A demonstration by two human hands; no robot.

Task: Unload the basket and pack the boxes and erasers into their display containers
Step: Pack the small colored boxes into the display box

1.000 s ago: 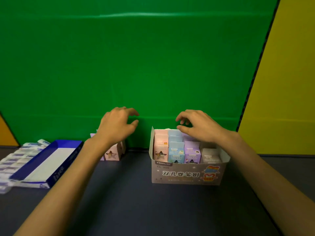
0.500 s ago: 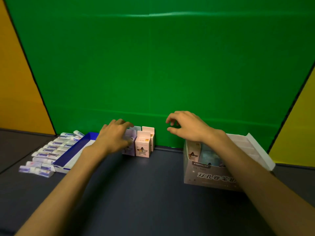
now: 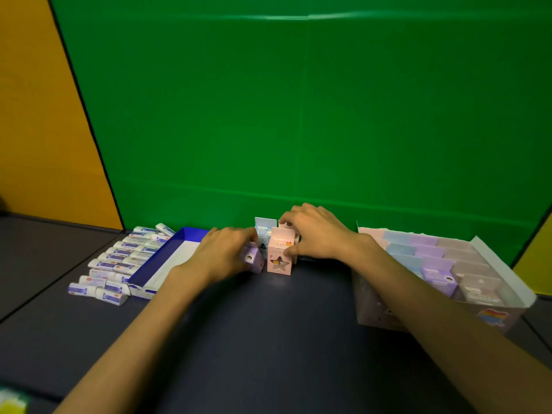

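Boxes sit mid-frame: left hand (image 3: 222, 252) grips a tilted purple box (image 3: 253, 259); right hand (image 3: 316, 231) pinches the upright pink box (image 3: 279, 256) beside it.

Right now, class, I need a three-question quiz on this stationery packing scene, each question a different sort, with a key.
1. True or false: the left hand grips a purple box.
2. Which box does the right hand hold? A) pink box B) green box C) yellow box
3. Fill in: the erasers lie to the ___ of the blue tray.

Key: 1 true; 2 A; 3 left. The display carton at right already holds many boxes.
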